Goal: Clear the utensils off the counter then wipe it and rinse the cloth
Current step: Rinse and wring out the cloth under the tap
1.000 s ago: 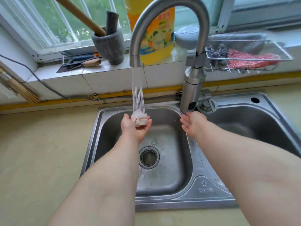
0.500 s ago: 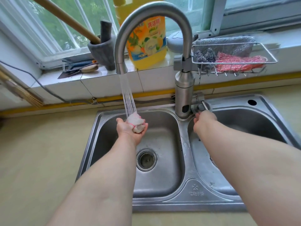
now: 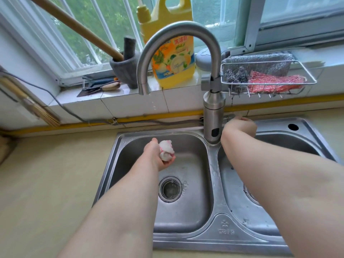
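Observation:
My left hand [image 3: 157, 155] holds a balled-up white cloth with pink trim [image 3: 166, 150] over the left basin of the steel double sink [image 3: 214, 233], below the curved tap spout [image 3: 178, 45]. No water runs from the spout; only a few drops hang in the air. My right hand [image 3: 240, 125] is behind the tap's base, its fingers curled round the tap handle [image 3: 228, 117]. The beige counter [image 3: 46, 183] lies bare to the left of the sink.
On the sill stand a yellow detergent bottle [image 3: 172, 53], a stone mortar with pestle [image 3: 125, 69], and hand tools [image 3: 100, 86]. A wire rack [image 3: 268, 79] with scourers and a red cloth hangs off the tap. A cable [image 3: 61, 107] runs along the back wall.
The water stream has stopped. My right hand moved further back behind the tap onto its handle. My left hand with the cloth stayed over the left basin.

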